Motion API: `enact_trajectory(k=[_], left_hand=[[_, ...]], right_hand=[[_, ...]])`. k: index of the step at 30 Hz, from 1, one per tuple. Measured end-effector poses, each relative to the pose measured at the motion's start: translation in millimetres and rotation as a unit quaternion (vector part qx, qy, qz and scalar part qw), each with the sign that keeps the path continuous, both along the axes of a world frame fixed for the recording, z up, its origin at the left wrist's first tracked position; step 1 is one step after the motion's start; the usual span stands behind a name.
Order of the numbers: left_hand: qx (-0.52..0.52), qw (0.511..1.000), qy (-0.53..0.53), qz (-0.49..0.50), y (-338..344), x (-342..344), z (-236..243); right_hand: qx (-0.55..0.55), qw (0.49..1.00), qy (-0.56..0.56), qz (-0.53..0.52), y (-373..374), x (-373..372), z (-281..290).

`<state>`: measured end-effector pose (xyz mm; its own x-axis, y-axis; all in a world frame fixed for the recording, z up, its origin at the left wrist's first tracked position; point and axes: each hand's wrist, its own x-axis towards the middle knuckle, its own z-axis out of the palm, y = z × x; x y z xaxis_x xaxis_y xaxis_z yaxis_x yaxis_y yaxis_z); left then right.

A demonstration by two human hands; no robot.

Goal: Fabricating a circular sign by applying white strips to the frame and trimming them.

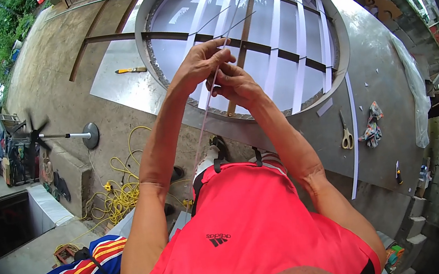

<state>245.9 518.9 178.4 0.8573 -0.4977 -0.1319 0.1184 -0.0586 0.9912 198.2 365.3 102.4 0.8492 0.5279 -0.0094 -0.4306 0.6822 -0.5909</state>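
Note:
My left hand [206, 63] and my right hand [237, 85] are close together above the near left part of a large round metal frame [342, 44]. Both pinch a long, thin whitish strip [205, 121], seen nearly edge-on. It slants from near my legs up over the frame; its far end is hard to make out. Inside the ring, several white strips [274, 45] lie across dark metal crossbars [289, 55]. Thin dark wires [241, 22] stick out just beyond my fingers. My fingertips partly hide the pinched section.
Right of the ring, scissors [346, 137], a crumpled cloth [372, 128], a utility knife [399, 174] and a loose white strip [355, 146] lie on the metal surface. A yellow-handled brush [130, 70], a fan [62, 136], yellow cord [121, 198] and another person [89, 267] are leftward.

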Motion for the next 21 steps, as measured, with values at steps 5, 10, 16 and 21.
enact_trajectory(k=[5, 10, 16, 21], left_hand=[[0.024, 0.978, -0.078, 0.192, 39.8, 18.9, -26.1], [0.137, 0.959, -0.086, 0.231, 68.6, 50.6, -42.8], [0.140, 0.954, -0.112, 0.240, 99.5, 94.2, -59.4], [0.141, 0.958, -0.108, 0.226, 102.7, 164.0, -80.0]], right_hand=[[-0.057, 0.997, 0.052, -0.012, 55.1, 22.9, -2.4], [-0.103, 0.995, 0.004, -0.012, 74.7, 40.5, -2.4], [-0.229, 0.972, -0.009, 0.043, 113.0, 45.3, -13.5], [-0.285, 0.958, -0.010, -0.039, 132.6, 95.1, -24.5]])
